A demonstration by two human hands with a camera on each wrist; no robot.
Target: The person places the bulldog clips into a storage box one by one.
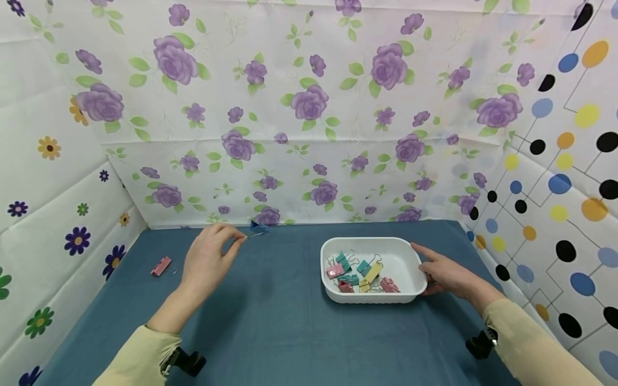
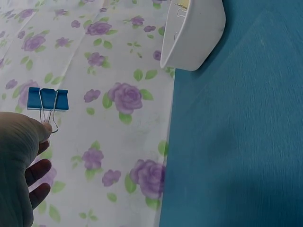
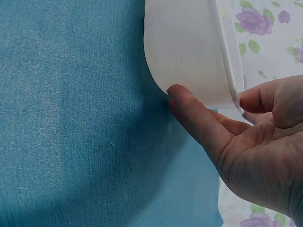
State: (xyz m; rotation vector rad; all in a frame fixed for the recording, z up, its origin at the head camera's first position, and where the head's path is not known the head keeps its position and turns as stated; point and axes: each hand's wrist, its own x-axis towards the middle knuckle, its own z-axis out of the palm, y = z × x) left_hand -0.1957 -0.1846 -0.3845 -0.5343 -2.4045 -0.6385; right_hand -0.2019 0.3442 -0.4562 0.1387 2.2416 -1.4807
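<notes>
My left hand (image 1: 211, 256) pinches a blue binder clip (image 1: 259, 227) by a wire handle, in the air above the left half of the table. In the left wrist view the blue binder clip (image 2: 48, 99) shows its body upward, with the thumb and a finger at its handles. At the right, my right hand (image 1: 446, 273) holds the end of a white plastic tray (image 1: 410, 287). The right wrist view shows fingers at the rim and a digit against the outer wall of the tray (image 3: 189, 52). Several pink, teal and yellow binder clips (image 1: 373, 272) lie in the tray's left part.
A pink binder clip (image 1: 161, 266) lies on the blue tablecloth (image 1: 280, 327) at the left, with small clear bits (image 1: 175, 269) beside it. A flowered curtain (image 1: 289, 177) closes off the back. Patterned sheets hang along both sides.
</notes>
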